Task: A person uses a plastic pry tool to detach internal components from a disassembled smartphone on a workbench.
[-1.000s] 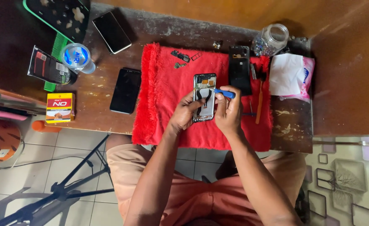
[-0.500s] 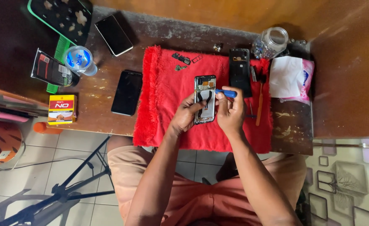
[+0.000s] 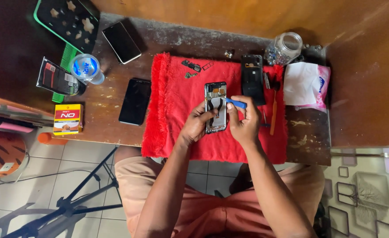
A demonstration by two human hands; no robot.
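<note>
Head view looks straight down on your two hands meeting over an opened phone (image 3: 215, 107) that lies on the red towel (image 3: 177, 110), near the towel's middle. Your left hand (image 3: 197, 125) comes in from the lower left and grips the phone's left edge, thumb on its face, fingers curled beside and under it. Your right hand (image 3: 244, 124) sits just to the phone's right, closed around a blue pry tool (image 3: 235, 103) pinched between thumb and fingers; the tool's tip reaches over the phone's right edge at about mid-height (whether it actually touches the inside, you cannot tell from here).

Your phone stands lengthwise away from you, back cover off, so its insides show: a dark frame, pale metal parts, a copper-coloured patch near the top and a dark strip running down the centre.

Just beyond your right hand lies a black back cover (image 3: 252, 78), with an orange-handled tool (image 3: 273, 117) beside it on the towel's right edge. Small loose parts (image 3: 192, 66) rest near the towel's far side. A glass jar (image 3: 285, 46) stands past the cover, and a dark phone (image 3: 135, 101) lies on the wooden table (image 3: 102, 119) left of the towel.
</note>
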